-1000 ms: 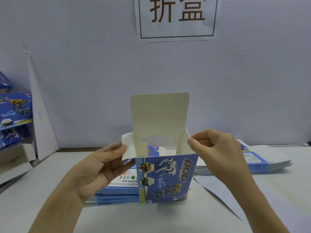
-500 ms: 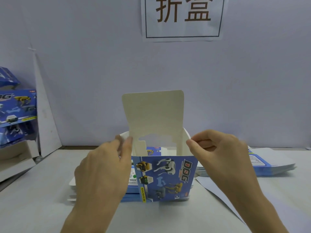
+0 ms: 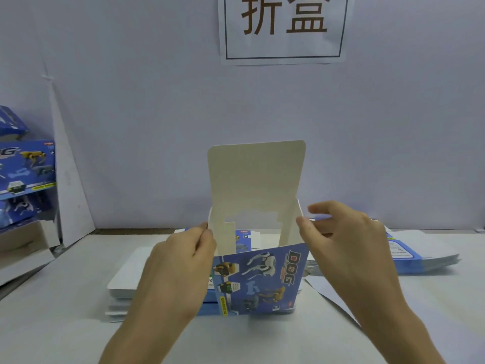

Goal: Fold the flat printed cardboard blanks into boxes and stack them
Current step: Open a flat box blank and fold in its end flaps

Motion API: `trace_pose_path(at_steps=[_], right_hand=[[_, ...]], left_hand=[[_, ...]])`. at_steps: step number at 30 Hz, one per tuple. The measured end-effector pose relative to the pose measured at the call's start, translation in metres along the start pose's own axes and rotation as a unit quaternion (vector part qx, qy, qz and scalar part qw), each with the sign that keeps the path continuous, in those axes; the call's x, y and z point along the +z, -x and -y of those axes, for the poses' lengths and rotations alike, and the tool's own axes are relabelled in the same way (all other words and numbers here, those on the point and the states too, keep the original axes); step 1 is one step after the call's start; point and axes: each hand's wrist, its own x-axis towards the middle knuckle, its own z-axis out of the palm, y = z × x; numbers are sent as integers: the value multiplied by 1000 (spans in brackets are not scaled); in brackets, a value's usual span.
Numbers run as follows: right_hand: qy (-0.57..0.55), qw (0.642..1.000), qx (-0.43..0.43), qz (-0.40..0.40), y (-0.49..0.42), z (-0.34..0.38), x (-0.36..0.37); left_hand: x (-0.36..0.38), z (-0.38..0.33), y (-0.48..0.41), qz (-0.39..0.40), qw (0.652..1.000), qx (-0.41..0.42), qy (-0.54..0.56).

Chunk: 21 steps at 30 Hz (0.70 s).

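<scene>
A blue printed box (image 3: 258, 279) with robot-dog pictures stands upright on the table in front of me, its top open. Its tall beige lid flap (image 3: 256, 179) points straight up at the back. My left hand (image 3: 181, 266) pinches the small left side flap at the box's top left corner. My right hand (image 3: 341, 245) pinches the right side flap at the top right corner. Behind and under the box lies a stack of flat blanks (image 3: 126, 285).
A second pile of flat blanks (image 3: 420, 256) lies at the right on the white table (image 3: 65, 324). Folded blue boxes (image 3: 26, 166) are stacked at the far left beside a leaning white board (image 3: 70, 179). A paper sign (image 3: 283, 27) hangs on the wall.
My left hand has turned the left side flap from sticking outward to upright against the box corner. The right hand stays on the right flap, and the box is tilted slightly.
</scene>
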Motion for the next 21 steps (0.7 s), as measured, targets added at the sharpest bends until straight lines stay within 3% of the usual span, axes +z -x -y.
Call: trace_pose_path(at_steps=[3, 5, 8, 10, 12, 17, 21], right_hand=[[20, 1000, 11, 17, -2, -5, -3], [-1, 1000, 23, 18, -3, -6, -5], [-139, 979, 105, 104, -7, -7, -11], [-205, 956, 138, 159, -8, -6, -11], [-204, 958, 121, 161, -8, -9, -7], [-177, 974, 50, 131, -11, -10, -10], [-227, 961, 8, 158, -16, -16, -17]], left_hand=[[4, 5, -7, 44, 985, -1, 168], [7, 7, -12, 75, 949, -11, 305], [14, 14, -20, 44, 909, -7, 415], [22, 16, -21, -12, 905, 13, 426], [34, 16, -18, -24, 903, 40, 427], [45, 31, -18, 150, 922, 118, 337], [42, 38, -22, 161, 927, 109, 321]])
